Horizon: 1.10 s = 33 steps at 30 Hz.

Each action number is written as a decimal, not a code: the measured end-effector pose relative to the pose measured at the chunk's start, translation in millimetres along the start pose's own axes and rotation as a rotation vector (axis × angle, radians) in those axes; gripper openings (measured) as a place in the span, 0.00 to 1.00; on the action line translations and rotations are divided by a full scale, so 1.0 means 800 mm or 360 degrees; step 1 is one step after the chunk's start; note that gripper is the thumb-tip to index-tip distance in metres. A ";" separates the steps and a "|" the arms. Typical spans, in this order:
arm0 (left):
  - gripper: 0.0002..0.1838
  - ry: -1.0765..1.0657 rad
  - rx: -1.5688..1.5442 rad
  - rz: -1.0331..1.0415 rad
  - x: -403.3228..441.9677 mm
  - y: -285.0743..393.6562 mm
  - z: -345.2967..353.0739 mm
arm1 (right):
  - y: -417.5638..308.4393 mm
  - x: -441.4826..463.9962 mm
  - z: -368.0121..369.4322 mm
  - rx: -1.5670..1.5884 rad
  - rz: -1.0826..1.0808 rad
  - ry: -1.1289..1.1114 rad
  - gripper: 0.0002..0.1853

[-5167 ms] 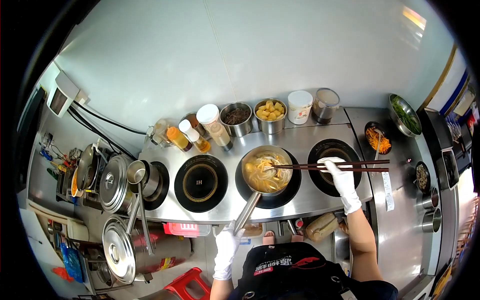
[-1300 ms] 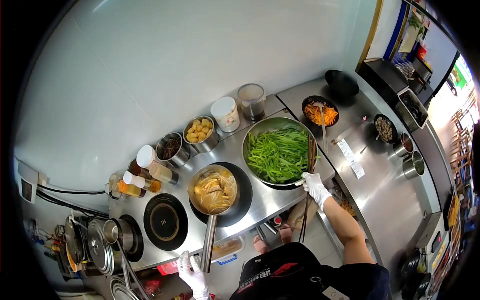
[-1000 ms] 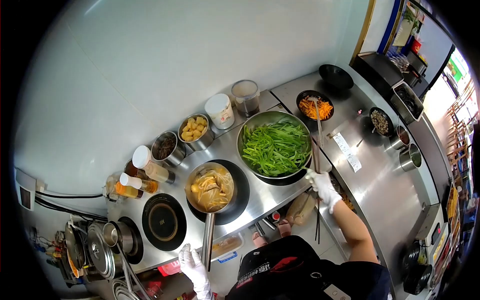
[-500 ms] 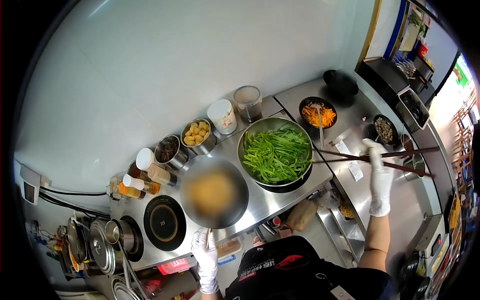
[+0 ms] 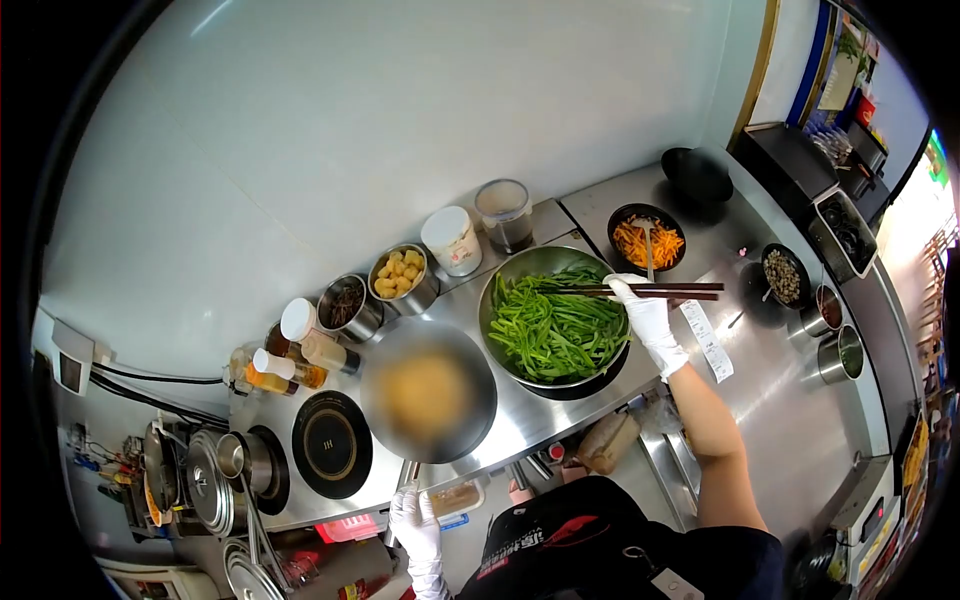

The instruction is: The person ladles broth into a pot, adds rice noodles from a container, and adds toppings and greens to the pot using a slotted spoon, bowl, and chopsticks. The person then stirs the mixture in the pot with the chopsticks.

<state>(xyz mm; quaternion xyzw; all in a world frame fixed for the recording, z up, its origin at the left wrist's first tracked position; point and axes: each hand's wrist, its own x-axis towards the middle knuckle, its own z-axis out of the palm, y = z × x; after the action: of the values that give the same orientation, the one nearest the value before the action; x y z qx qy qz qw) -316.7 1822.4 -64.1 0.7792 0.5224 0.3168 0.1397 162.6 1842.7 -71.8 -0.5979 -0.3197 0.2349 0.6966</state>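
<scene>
White gloves cover both hands. My left hand (image 5: pixel 414 520) is wrapped round the handle of the saucepan, below a blurred patch that hides the pan and its yellowish contents (image 5: pixel 420 395). My right hand (image 5: pixel 645 318) grips long dark chopsticks (image 5: pixel 690 291), held level, with their tips over the green vegetables (image 5: pixel 555 320). Those leaves fill a wide steel bowl (image 5: pixel 487 335) resting on the right-hand burner. Just behind my right hand is a black bowl of orange shreds (image 5: pixel 650 240) with a spoon in it.
Along the wall stand sauce bottles (image 5: pixel 325 350), a pot of yellow chunks (image 5: pixel 402 275) and a white tub (image 5: pixel 452 240). Lidded pots (image 5: pixel 205 480) and a ladle are at the left. A paper slip (image 5: pixel 708 342), a bowl of brown bits (image 5: pixel 783 275) and small steel cups (image 5: pixel 840 355) lie right.
My right hand has swung from the right counter to the green vegetables with the chopsticks. My left hand, earlier open beside the handle, has closed on it. The bowl of vegetables has appeared on the right burner.
</scene>
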 end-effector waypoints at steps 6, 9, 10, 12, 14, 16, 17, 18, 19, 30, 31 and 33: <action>0.09 -0.0130 -0.0141 0.0170 0.074 0.055 0.035 | 0.029 0.011 0.005 0.0012 0.0055 0.0072 0.08; 0.07 -0.0283 -0.0254 0.0109 0.138 0.101 0.072 | 0.025 0.011 -0.003 0.0035 -0.0012 0.0164 0.06; 0.07 -0.0349 -0.0283 0.0094 0.167 0.127 0.084 | 0.017 0.009 -0.009 -0.0016 -0.0032 0.0162 0.07; 0.07 -0.0479 -0.0341 0.0061 0.219 0.176 0.110 | -0.001 0.002 -0.022 -0.0031 -0.0011 0.0216 0.08; 0.08 -0.0456 -0.0332 0.0157 0.258 0.152 0.204 | -0.014 -0.007 -0.037 -0.0020 0.0059 0.0208 0.10; 0.08 -0.0431 -0.0255 0.0257 0.292 0.119 0.308 | -0.010 -0.014 -0.049 0.0044 0.0031 0.0177 0.09; 0.08 -0.0499 -0.0216 0.0244 0.305 0.130 0.326 | -0.011 -0.020 -0.055 -0.0030 -0.0018 0.0174 0.09; 0.08 -0.0463 -0.0104 0.0245 0.314 0.126 0.360 | -0.024 -0.028 -0.056 -0.0019 0.0090 0.0188 0.08; 0.08 -0.0425 0.0000 0.0278 0.320 0.130 0.379 | -0.020 -0.030 -0.062 -0.0076 -0.0013 0.0154 0.05; 0.07 -0.0225 0.0460 0.0579 0.342 0.117 0.466 | -0.022 -0.049 -0.063 -0.0258 -0.0188 -0.0050 0.08; 0.06 -0.0223 0.0193 0.0471 0.344 0.118 0.454 | -0.018 -0.048 -0.065 -0.0252 -0.0194 -0.0053 0.07; 0.06 -0.0214 -0.0269 0.0328 0.352 0.116 0.422 | -0.010 -0.048 -0.066 -0.0197 -0.0240 -0.0034 0.07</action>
<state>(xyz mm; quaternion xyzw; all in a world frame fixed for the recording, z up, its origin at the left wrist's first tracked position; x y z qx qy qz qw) 38.1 2076.7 -172.0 0.8337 0.4004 0.3196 0.2062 174.2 1777.7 -74.9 -0.6116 -0.3851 0.1679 0.6705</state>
